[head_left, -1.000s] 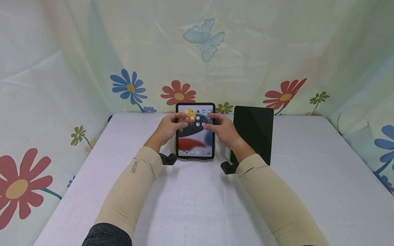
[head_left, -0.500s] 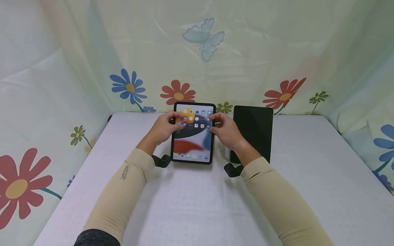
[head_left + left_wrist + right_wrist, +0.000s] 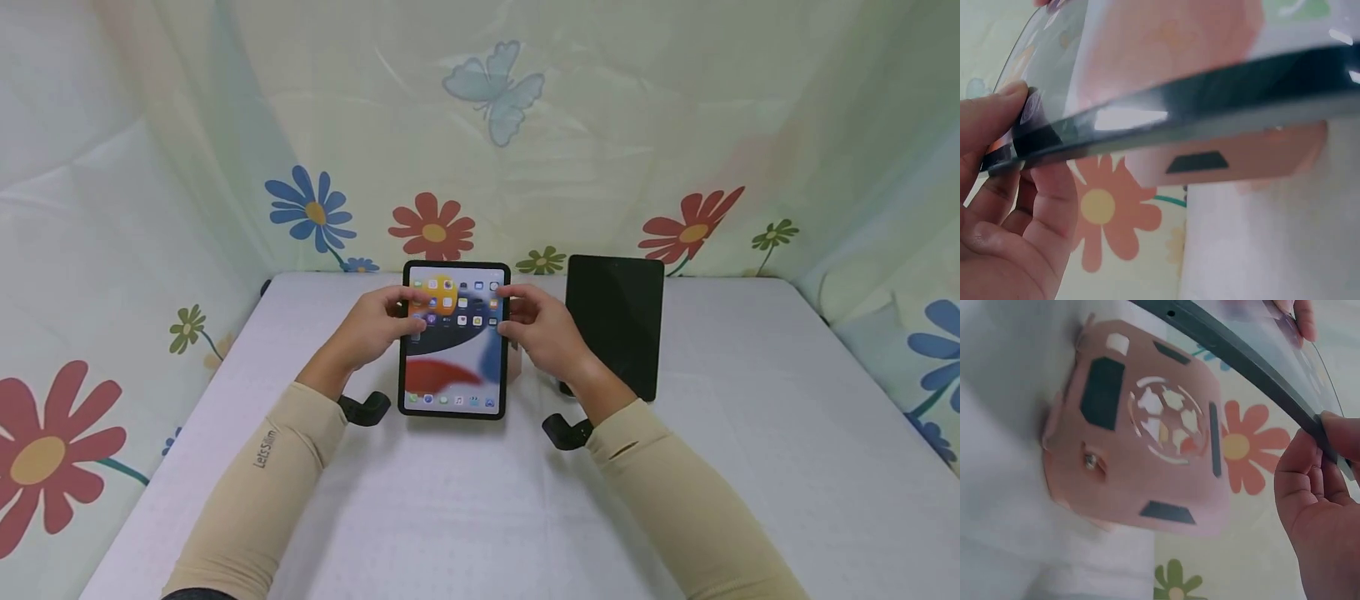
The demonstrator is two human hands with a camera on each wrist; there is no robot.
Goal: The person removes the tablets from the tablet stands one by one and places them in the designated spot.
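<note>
A lit tablet (image 3: 453, 367) with rows of app icons stands upright between both hands in the head view. My left hand (image 3: 372, 323) pinches its left edge, thumb over the screen and fingers behind, as the left wrist view also shows. On the opposite edge, my right hand (image 3: 546, 329) grips with the thumb in front and fingers curled behind. Behind the tablet is a pink stand (image 3: 1154, 431) with dark pads and a round cut-out, clear in the right wrist view. Tablet and stand are apart there; the head view mostly hides the stand.
A second tablet (image 3: 618, 317) with a dark screen leans upright just right of the right hand. A white cloth covers the table (image 3: 465, 517). Behind it hangs a flowered curtain (image 3: 592, 150).
The lit tablet has come off the stand's lower lip and moved toward me and to the left. Both hands have kept hold of its sides; the dark tablet has stayed in place.
</note>
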